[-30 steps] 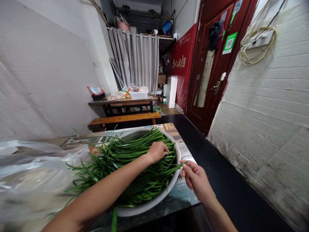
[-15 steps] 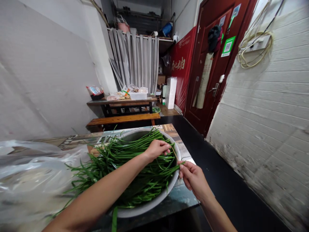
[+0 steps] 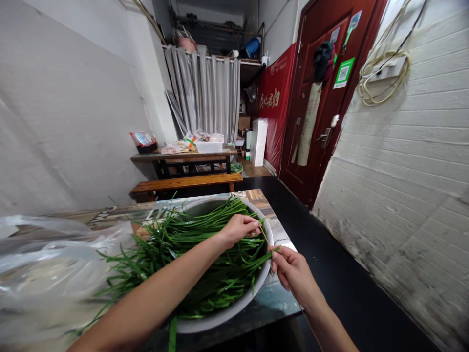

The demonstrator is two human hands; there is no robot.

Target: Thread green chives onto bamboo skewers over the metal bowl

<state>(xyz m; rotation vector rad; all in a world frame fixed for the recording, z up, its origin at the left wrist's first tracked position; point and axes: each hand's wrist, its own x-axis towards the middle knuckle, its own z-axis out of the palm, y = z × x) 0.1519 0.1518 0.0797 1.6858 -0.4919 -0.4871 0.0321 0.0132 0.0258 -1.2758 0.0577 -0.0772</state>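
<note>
So we've got a thin brown stick (image 3: pixel 265 237) slanting between our two hands, and that's the bit to look at: from the right hand (image 3: pixel 293 271) it runs away and to the left, up to the fingertips of the left hand (image 3: pixel 240 229). Neither hand is really nearer, since one sits at each end. Our left hand is pinched narrow on the far end, over the heap of greens (image 3: pixel 205 230); our right is pinched on a few green tips where the stick comes down, just past the basin's (image 3: pixel 216 320) rim. Can't tell if the stick goes through those tips. The heap's long blades mostly lie crosswise, fanning out left of the left hand. Basin's on a printed tabletop (image 3: pixel 280 230), with a cloudy plastic bag (image 3: pixel 62 264) well left of both hands. Beyond them there's a wooden bench (image 3: pixel 186 183) and a grey curtain (image 3: pixel 212 98), with a red door (image 3: pixel 339 102) ahead and right.
</note>
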